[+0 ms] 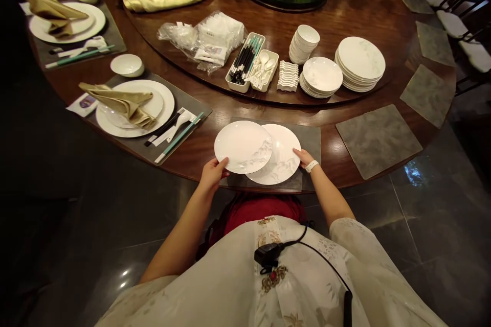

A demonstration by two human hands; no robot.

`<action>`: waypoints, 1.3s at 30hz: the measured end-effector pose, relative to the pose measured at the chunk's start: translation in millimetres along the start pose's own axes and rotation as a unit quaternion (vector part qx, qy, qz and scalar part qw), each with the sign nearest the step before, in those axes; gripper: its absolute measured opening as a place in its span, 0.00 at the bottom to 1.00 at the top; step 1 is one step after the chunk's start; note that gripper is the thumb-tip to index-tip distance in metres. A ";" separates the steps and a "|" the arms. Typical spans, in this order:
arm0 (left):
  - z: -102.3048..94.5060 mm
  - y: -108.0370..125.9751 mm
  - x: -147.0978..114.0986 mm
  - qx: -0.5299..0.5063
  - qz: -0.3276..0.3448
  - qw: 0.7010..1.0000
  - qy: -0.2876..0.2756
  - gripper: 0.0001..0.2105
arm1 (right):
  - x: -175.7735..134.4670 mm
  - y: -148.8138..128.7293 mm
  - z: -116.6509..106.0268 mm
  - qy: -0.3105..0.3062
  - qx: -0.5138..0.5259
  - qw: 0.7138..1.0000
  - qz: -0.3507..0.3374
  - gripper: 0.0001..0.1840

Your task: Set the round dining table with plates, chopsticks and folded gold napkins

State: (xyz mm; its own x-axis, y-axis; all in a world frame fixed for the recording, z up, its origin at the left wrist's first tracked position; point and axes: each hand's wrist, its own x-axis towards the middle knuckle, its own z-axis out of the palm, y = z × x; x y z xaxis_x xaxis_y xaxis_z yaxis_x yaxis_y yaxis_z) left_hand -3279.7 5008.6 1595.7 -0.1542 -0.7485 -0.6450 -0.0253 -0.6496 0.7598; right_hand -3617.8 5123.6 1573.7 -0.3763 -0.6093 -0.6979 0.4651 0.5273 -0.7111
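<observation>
Two white dinner plates with grey landscape drawings are in front of me over a grey placemat [311,138]. My left hand [213,172] grips the rim of the left plate [242,145], thumb on top and fingers underneath. That plate overlaps the right plate [282,163], covering part of it. With a white watch on its wrist, my right hand [304,157] pinches the right plate's edge. Whether the right plate rests on the mat or is slightly raised, I cannot tell.
On the turntable stand a plate stack [360,61], small plates [322,75], bowls [304,43], chopstick rests [287,75], a chopstick box [245,61], a spoon box [264,69] and wrapped packets [218,33]. A laid setting [134,107] is at left, a bare placemat [378,140] at right.
</observation>
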 end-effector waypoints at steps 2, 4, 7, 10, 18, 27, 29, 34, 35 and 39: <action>10.5 -4.6 2.3 0.006 -0.012 1.000 -0.018 0.11 | 1.0 -0.8 -0.9 -0.002 -0.009 1.000 0.005 0.11; 20.9 -9.6 3.9 0.014 -0.023 0.999 -0.035 0.10 | 0.4 -2.2 -1.8 0.002 -0.034 0.999 0.002 0.13; 36.8 -18.3 5.9 0.031 -0.041 0.997 -0.054 0.09 | -2.1 -4.0 -4.4 0.018 -0.097 0.995 -0.006 0.13; 52.0 -28.1 8.6 0.053 -0.051 0.995 -0.072 0.09 | -4.5 -4.7 -10.1 0.052 -0.179 0.982 -0.004 0.12; 71.0 -41.2 22.6 0.100 -0.034 0.991 -0.084 0.09 | -6.2 -3.2 -21.3 0.128 -0.271 0.954 -0.008 0.11; 68.2 -37.6 40.7 0.191 -0.024 0.978 -0.083 0.08 | -2.0 4.4 -21.4 0.149 -0.266 0.952 -0.013 0.09; 66.7 -35.2 43.8 0.252 0.017 0.965 -0.068 0.09 | -4.4 6.5 -20.7 0.154 -0.265 0.952 -0.018 0.08; 65.7 -32.2 44.6 0.401 0.144 0.905 -0.015 0.12 | -11.7 10.2 -16.7 0.182 -0.283 0.941 -0.031 0.12; 65.8 -32.3 43.6 0.394 0.148 0.907 -0.011 0.15 | -13.0 10.6 -16.1 0.188 -0.288 0.939 -0.033 0.14; 65.1 -34.4 38.9 0.369 0.123 0.921 -0.027 0.22 | -17.6 10.9 -14.7 0.186 -0.309 0.932 -0.034 0.16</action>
State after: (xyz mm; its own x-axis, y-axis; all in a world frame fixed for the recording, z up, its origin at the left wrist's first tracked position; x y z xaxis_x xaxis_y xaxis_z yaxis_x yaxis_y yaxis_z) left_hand -3349.1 5010.5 1549.7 -0.2939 -0.8404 -0.4554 -0.6434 -0.1784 0.7445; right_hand -3617.9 5148.7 1577.0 -0.6927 -0.4674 -0.5493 -0.0779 0.8056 -0.5873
